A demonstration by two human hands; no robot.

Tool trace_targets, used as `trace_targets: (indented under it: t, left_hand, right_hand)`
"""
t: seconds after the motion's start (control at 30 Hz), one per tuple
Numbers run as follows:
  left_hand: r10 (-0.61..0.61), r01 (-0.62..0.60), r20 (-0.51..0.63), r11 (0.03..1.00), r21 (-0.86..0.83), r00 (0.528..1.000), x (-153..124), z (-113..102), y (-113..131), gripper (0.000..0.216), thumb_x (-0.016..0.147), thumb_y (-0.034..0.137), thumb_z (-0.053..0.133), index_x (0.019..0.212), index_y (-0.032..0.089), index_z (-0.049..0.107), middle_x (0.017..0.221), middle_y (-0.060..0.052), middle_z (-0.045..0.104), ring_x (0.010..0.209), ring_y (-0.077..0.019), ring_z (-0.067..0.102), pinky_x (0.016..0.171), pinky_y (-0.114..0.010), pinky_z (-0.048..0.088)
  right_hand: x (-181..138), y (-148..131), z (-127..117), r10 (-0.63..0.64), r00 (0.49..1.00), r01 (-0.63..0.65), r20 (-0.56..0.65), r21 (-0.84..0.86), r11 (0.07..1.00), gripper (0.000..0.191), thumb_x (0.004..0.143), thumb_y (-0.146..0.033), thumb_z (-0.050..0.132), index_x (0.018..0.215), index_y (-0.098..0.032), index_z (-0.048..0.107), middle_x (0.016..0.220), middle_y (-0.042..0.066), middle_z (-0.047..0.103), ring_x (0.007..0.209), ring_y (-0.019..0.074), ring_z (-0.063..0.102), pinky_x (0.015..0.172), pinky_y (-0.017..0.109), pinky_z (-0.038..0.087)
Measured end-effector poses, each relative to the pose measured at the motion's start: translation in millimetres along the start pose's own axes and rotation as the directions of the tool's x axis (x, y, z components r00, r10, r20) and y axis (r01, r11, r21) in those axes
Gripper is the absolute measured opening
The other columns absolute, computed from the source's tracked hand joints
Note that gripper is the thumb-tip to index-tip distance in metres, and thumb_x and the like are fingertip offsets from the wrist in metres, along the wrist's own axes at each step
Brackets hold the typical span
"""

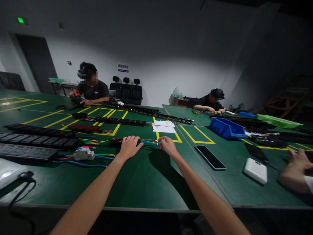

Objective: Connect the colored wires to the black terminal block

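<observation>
My left hand [130, 147] is closed over a dark, narrow strip [116, 141] lying on the green table, its fingers wrapped over the strip's right end. Red, blue and green wires [148, 141] run out from under that hand to the right and end in small ring terminals. Beside those terminals is my right hand [167, 145], fingers curled inward and fingertips close to the red wire's end. Whether it pinches a wire is too small to make out. Left of my hands, a white circuit breaker [83, 153] with coloured wires sits by grey power strips [26, 151].
A phone [210, 157] and a white box-shaped device [255, 170] lie to the right. Behind them stands a blue bin [227, 129]. White papers [164, 126] lie ahead of my hands. Two people work across the table; another person's hand [299, 160] shows at far right.
</observation>
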State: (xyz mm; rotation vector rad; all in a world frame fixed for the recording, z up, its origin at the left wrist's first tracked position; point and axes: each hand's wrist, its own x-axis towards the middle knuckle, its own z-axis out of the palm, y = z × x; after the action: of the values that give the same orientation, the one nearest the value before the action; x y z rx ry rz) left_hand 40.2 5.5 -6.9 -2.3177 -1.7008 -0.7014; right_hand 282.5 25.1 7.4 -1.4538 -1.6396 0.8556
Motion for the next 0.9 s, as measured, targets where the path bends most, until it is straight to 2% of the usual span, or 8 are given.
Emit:
trace_targets:
  t: [0.07,0.13,0.23,0.33,0.5,0.57,0.7,0.9]
  left_hand:
    - [-0.005,0.005,-0.005,1.000,0.001,1.000,0,0,1,0.045,0.099,0.058,0.037,0.110,0.023,0.064,0.107,-0.010,0.070,0.104,-0.0282,0.060,0.093,-0.044,0.037]
    - [-0.015,0.015,-0.010,1.000,0.002,1.000,0,-1,2,0.046,0.099,0.058,0.036,0.109,0.023,0.064,0.107,-0.009,0.070,0.103,-0.0280,0.060,0.092,-0.044,0.037]
    - [-0.033,0.034,-0.020,0.999,0.011,0.999,0,-1,5,0.048,0.099,0.059,0.035,0.106,0.022,0.064,0.106,-0.010,0.070,0.102,-0.0284,0.060,0.092,-0.045,0.037]
    - [-0.055,0.055,-0.019,0.998,0.012,0.998,0,-2,7,0.049,0.098,0.061,0.036,0.103,0.022,0.065,0.105,-0.010,0.069,0.102,-0.0289,0.060,0.093,-0.045,0.036]
    - [-0.048,0.048,0.006,0.999,-0.023,0.999,1,-2,7,0.053,0.098,0.062,0.033,0.104,0.021,0.065,0.106,-0.010,0.069,0.103,-0.0284,0.059,0.095,-0.045,0.036]
    - [-0.045,0.045,0.007,0.999,-0.019,0.999,0,-2,6,0.052,0.098,0.063,0.034,0.105,0.021,0.065,0.107,-0.010,0.069,0.104,-0.0282,0.059,0.095,-0.045,0.036]
    - [-0.039,0.040,-0.011,0.999,0.023,0.999,0,-1,5,0.049,0.098,0.062,0.037,0.104,0.021,0.064,0.107,-0.010,0.069,0.105,-0.0283,0.059,0.093,-0.044,0.036]
    - [-0.033,0.033,-0.004,0.999,0.014,0.999,1,-1,4,0.048,0.097,0.060,0.039,0.105,0.021,0.065,0.107,-0.010,0.069,0.104,-0.0285,0.060,0.092,-0.043,0.037]
  right_hand:
    - [0,-5,-3,0.062,0.998,-0.067,0.027,0.310,0.948,0.024,0.085,-0.024,0.047,0.101,-0.016,0.063,0.088,0.008,0.073,0.063,0.0136,0.064,0.055,0.022,0.045]
    - [-3,-12,-8,0.078,0.993,-0.111,0.085,0.536,0.837,0.029,0.084,-0.030,0.048,0.107,-0.017,0.061,0.097,0.009,0.074,0.065,0.0137,0.065,0.055,0.022,0.047]
    - [-7,-19,-15,0.032,0.983,-0.148,0.183,0.667,0.730,0.034,0.084,-0.032,0.047,0.113,-0.020,0.059,0.109,0.009,0.074,0.059,0.0118,0.061,0.051,0.022,0.047]
    - [-8,-19,-16,0.005,0.984,-0.127,0.177,0.686,0.716,0.032,0.085,-0.029,0.046,0.112,-0.019,0.059,0.106,0.010,0.075,0.051,0.0097,0.057,0.047,0.021,0.044]
    - [-3,-8,-9,0.141,0.990,-0.125,-0.008,0.415,0.901,0.021,0.087,-0.024,0.047,0.100,-0.015,0.061,0.086,0.008,0.073,0.044,0.0089,0.056,0.040,0.018,0.037]
    - [-2,-4,-7,0.189,0.982,-0.182,0.011,0.325,0.928,0.021,0.089,-0.026,0.048,0.103,-0.015,0.060,0.086,0.007,0.072,0.042,0.0087,0.056,0.037,0.018,0.033]
    - [-2,-3,-6,0.251,0.955,-0.291,0.159,0.332,0.897,0.025,0.091,-0.031,0.050,0.111,-0.017,0.056,0.086,0.007,0.073,0.042,0.0091,0.057,0.038,0.018,0.036]
    - [-1,-8,-8,0.198,0.968,-0.250,0.154,0.553,0.795,0.027,0.089,-0.032,0.052,0.111,-0.018,0.058,0.090,0.006,0.072,0.046,0.0085,0.057,0.041,0.019,0.039]
